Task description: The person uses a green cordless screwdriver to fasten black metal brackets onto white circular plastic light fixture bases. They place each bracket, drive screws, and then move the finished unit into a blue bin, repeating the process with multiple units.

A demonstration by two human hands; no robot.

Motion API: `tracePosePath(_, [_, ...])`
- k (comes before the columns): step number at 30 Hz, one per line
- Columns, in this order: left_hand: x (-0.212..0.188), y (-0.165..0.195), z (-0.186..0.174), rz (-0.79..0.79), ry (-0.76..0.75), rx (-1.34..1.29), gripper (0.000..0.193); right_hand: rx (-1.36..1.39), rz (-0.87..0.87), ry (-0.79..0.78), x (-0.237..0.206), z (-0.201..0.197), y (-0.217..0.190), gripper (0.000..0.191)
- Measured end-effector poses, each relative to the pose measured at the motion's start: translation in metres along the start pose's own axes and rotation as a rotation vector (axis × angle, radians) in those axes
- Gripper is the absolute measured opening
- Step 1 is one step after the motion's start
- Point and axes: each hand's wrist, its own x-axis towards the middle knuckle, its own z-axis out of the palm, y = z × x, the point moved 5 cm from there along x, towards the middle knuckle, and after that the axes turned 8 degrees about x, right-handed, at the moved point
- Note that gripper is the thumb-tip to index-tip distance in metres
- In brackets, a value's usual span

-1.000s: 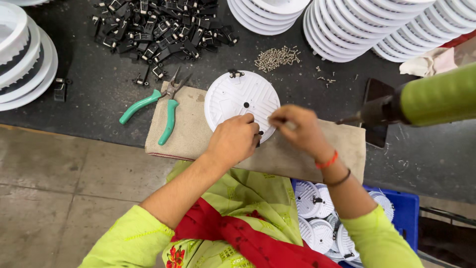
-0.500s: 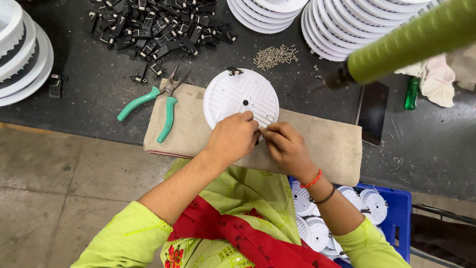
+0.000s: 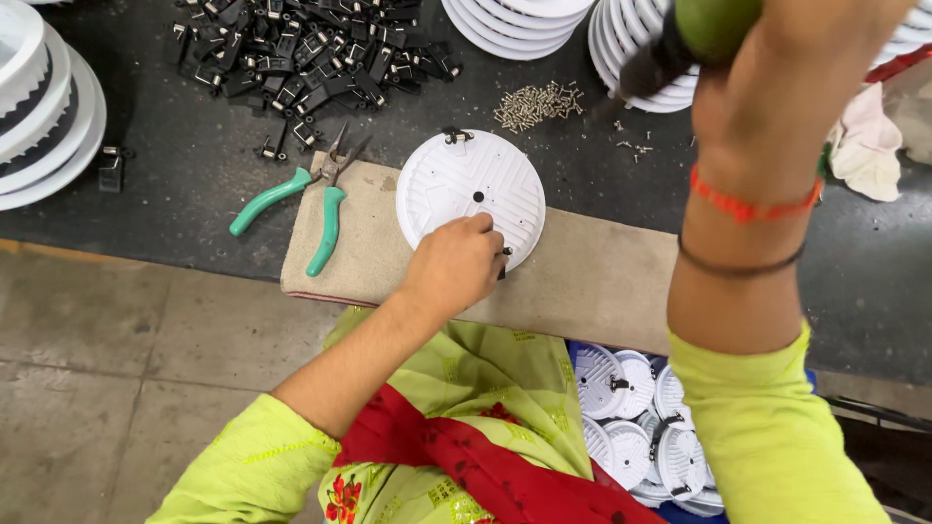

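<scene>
my left hand (image 3: 456, 267) pinches a small black clip at the five o'clock rim of the white round plate (image 3: 464, 189) on the pad, one clip already sits at twelve o'clock, and my right hand (image 3: 767, 87) grips the green driver (image 3: 704, 29), unused.

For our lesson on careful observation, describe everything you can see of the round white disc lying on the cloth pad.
The round white disc looks like moulded plastic, with fine raised ribs, a small dark hole near its centre and a small dark clip at its far edge. It lies flat, mostly on the tan cloth pad, its far part over the dark bench. The left hand rests on its near rim, fingertips by a small dark part there.
</scene>
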Motion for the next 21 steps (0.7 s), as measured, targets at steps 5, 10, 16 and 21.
tracePosePath(5, [0.003, 0.004, 0.002, 0.005, 0.034, 0.020, 0.015, 0.073, 0.045, -0.152, -0.067, 0.016, -0.007, 0.023])
tracePosePath(10, [0.006, 0.005, 0.006, -0.002, 0.011, -0.002, 0.013, 0.225, 0.292, 0.009, -0.149, 0.018, 0.008, 0.022])
tracePosePath(16, [0.006, 0.005, 0.005, -0.005, 0.021, 0.023, 0.012, 0.233, 0.273, 0.029, -0.164, 0.011, 0.017, 0.022])
tracePosePath(21, [0.007, 0.005, 0.006, 0.005, 0.031, 0.021, 0.013, 0.197, 0.269, 0.001, -0.164, 0.013, 0.017, 0.022])
